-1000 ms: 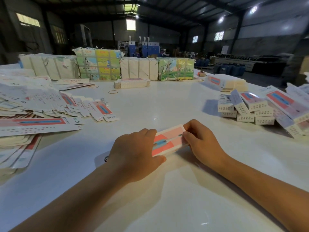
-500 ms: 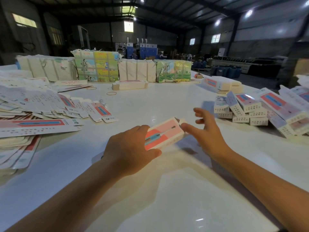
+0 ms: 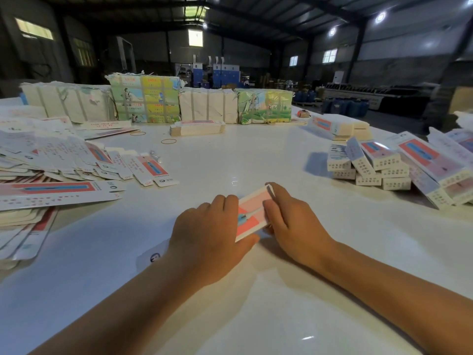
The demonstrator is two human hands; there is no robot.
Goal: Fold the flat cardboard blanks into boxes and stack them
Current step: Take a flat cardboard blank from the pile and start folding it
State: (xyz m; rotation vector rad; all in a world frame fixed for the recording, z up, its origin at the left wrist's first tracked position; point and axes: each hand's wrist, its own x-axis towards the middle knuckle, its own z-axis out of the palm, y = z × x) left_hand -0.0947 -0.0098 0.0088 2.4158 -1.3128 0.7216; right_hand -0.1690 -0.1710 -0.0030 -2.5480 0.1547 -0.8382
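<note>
A small folded box (image 3: 252, 212), red and pink with a blue stripe, sits between my hands near the middle of the white table (image 3: 230, 160). My left hand (image 3: 210, 237) grips its near end, thumb under the edge and fingers over the top. My right hand (image 3: 291, 221) holds its right side, fingers curled along the long edge up to the far corner. Flat blanks (image 3: 58, 170) lie spread in a loose heap on the left. Finished boxes (image 3: 376, 167) are piled on the right. One end flap (image 3: 153, 254) shows below my left wrist.
Wrapped bundles (image 3: 146, 98) stand in a row along the table's far side, with a low stack of blanks (image 3: 197, 128) in front. Two rubber bands (image 3: 168, 141) lie near them. More boxes (image 3: 337, 129) sit at the far right. A dark warehouse hall lies beyond.
Half a second ago my right hand was lifted off the box with fingers spread; it has come back and closed on the box's right side. The left hand kept its hold.
</note>
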